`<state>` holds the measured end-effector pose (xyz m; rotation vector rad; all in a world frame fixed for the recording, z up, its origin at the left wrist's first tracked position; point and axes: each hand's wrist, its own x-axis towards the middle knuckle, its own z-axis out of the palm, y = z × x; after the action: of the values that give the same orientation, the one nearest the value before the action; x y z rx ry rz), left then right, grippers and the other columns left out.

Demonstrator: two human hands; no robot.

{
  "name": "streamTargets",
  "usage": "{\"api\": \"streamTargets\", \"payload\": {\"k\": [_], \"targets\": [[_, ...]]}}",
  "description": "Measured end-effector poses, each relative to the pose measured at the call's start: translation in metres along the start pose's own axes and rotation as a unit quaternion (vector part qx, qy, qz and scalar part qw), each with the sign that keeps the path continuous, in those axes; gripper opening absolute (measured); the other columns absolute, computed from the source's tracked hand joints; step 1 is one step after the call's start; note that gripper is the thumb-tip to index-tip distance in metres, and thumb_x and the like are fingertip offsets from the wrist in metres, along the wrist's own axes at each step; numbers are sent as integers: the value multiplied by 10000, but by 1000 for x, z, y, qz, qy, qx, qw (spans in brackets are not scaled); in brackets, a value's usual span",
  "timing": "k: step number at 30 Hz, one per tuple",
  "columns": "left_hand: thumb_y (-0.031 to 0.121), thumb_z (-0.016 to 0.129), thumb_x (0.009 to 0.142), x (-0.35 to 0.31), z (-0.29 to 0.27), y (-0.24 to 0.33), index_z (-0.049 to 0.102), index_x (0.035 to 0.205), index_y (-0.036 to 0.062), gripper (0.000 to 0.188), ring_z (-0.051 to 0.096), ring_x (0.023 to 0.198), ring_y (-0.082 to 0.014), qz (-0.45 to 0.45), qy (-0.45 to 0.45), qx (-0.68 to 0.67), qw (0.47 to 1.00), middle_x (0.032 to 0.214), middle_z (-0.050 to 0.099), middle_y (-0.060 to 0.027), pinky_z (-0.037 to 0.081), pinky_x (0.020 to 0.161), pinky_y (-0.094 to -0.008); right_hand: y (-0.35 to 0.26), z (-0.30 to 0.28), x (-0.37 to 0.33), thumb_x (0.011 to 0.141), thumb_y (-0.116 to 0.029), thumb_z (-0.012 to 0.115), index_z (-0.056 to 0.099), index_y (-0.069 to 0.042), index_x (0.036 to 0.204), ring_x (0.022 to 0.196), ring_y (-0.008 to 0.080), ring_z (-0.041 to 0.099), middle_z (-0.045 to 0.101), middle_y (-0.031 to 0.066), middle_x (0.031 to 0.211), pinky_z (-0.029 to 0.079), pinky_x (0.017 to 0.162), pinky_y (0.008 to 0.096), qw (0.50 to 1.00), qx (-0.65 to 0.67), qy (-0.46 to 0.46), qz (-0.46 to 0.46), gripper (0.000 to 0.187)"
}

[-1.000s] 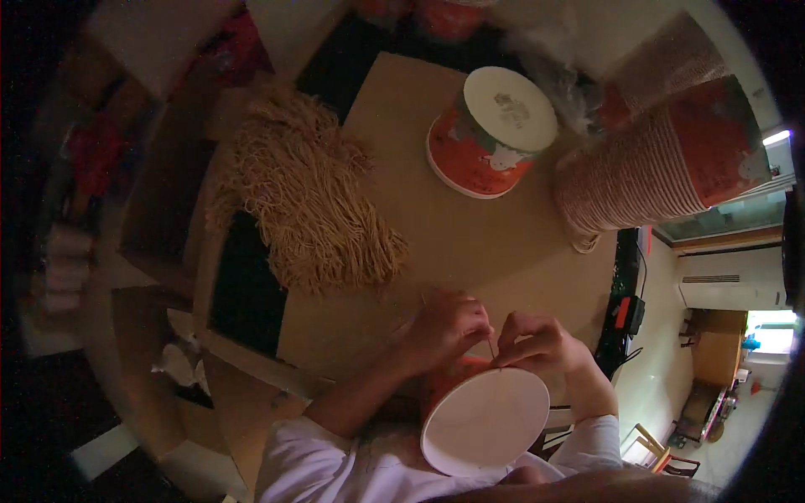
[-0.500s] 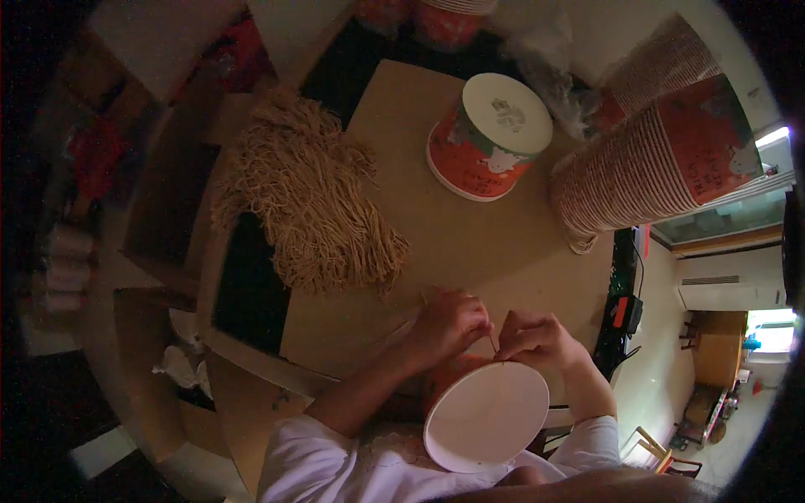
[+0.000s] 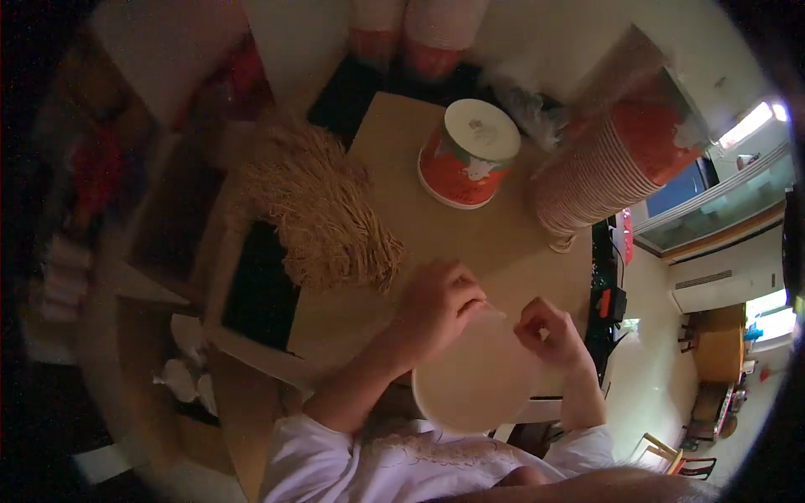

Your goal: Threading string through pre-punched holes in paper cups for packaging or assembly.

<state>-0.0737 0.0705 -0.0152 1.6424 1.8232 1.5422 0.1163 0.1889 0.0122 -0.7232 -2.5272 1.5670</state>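
A paper bucket (image 3: 474, 381) is close to my body, its pale round opening turned toward me. My left hand (image 3: 440, 310) is closed at the bucket's far rim, fingertips pinched there; blur hides whether a string is also between them. Just right of the rim, my right hand (image 3: 549, 331) is curled, thumb and forefinger meeting in a ring. Anything in that pinch is too small to make out. A thick bundle of tan strings (image 3: 335, 218) lies on the cardboard sheet (image 3: 444, 243) beyond my left hand.
An upside-down orange paper bucket (image 3: 470, 172) stands farther back on the cardboard. Tall nested bucket stacks lean at the right (image 3: 595, 172), and more stacks (image 3: 436, 42) stand behind. Clear plastic wrap (image 3: 532, 117) lies between them. An open cardboard box (image 3: 180, 210) is at the left.
The bucket has risen between my hands, its opening now nearer my fingers. My hands have moved slightly apart, and the string seen stretched between them no longer shows. The view has shifted a little.
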Motion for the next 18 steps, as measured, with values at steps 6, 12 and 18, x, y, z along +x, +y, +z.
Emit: {"api": "streamTargets", "payload": {"k": [6,12,18], "targets": [[64,617,706,-25,-19,50,580,710,52,39,556,736,-261,6,-3,193,981,725,562,-89,447,635,-370,7,33,-30,779,14,505,448,-59,824,546,43,405,450,-16,627,357,486,208,974,-1,227,-2,103],[76,602,749,-49,-4,53,623,833,32,97,606,705,-270,29,47,88,995,801,612,-118,489,626,-347,7,71,-70,824,-17,463,465,-53,848,524,41,368,431,-3,595,334,470,204,936,-13,344,69,42],[66,620,742,-70,9,82,636,917,54,176,602,768,-259,-4,60,-72,996,849,625,-111,486,692,-335,-26,62,-105,858,-63,513,592,-8,860,620,56,433,504,22,664,361,529,201,915,-11,404,-12,96]]}}
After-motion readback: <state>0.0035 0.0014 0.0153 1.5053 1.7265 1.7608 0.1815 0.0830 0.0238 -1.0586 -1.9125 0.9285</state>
